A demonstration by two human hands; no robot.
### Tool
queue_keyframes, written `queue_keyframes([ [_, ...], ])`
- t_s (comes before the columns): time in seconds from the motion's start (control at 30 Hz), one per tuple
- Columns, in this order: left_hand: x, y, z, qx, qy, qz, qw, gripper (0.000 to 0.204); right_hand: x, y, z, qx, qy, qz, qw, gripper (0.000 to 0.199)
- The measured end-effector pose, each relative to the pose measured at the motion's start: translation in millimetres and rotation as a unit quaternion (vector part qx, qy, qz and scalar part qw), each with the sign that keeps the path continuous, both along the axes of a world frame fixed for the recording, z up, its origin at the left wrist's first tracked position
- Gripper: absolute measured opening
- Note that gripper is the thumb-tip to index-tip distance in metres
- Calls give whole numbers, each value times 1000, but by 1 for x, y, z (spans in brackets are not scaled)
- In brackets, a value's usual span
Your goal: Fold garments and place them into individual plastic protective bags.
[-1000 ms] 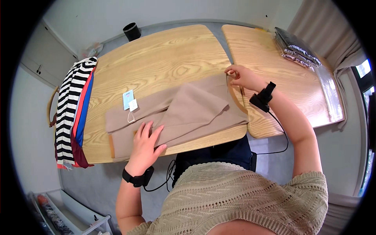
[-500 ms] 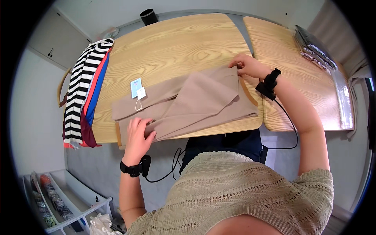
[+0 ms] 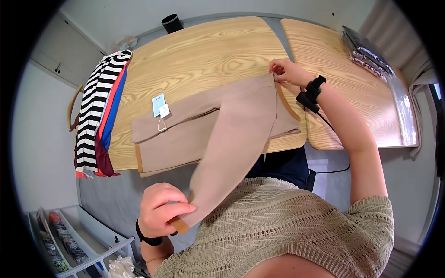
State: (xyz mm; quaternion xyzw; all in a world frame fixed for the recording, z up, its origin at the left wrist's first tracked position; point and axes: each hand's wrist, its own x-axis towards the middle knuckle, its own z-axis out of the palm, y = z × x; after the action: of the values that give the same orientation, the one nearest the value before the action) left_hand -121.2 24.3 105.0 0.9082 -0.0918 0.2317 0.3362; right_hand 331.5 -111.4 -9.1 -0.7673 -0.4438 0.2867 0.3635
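A beige knit garment with orange-brown trim, apparently a sweater point(image 3: 178, 146), lies partly folded along the near side of the table. My left hand point(image 3: 163, 209) pinches the ribbed end of its sleeve point(image 3: 232, 153), held out toward my body past the table edge. The sleeve slants down from the upper right. At that upper right corner, my right hand point(image 3: 289, 73) pinches the cloth between thumb and fingers. A blue and white hang tag point(image 3: 159, 105) on a loop rests on the garment's far left part.
Striped, red, blue and maroon clothes point(image 3: 95, 113) drape over the table's left end. A second table point(image 3: 331, 69) adjoins on the right, bearing a stack of packed items point(image 3: 368, 53) and clear plastic bags point(image 3: 402, 113). A grey divided bin point(image 3: 88, 227) stands lower left; a black bin point(image 3: 172, 23) stands behind.
My left hand has gone from resting on the garment to gripping the sleeve end, drawing it down toward me. The sleeve has unfolded from the middle. My right hand keeps its corner.
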Motion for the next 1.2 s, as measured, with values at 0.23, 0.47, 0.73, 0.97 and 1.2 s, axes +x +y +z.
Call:
queue_keyframes([
  [0.23,-1,-10,0,-160,-99,-73,979,12,-6,0,7,-15,-25,19,999,21],
  [0.47,-31,40,-7,-146,-85,180,969,10,3,-4,4,-25,-69,22,997,14],
  [0.73,-19,192,-96,-280,149,401,860,12,1,6,7,-62,-93,8,994,15],
  [0.97,-18,212,-121,-298,121,382,866,15,-5,9,14,-53,-14,19,998,33],
  [1.2,-8,224,-133,-271,106,397,871,14,0,11,7,-53,-33,-2,998,35],
])
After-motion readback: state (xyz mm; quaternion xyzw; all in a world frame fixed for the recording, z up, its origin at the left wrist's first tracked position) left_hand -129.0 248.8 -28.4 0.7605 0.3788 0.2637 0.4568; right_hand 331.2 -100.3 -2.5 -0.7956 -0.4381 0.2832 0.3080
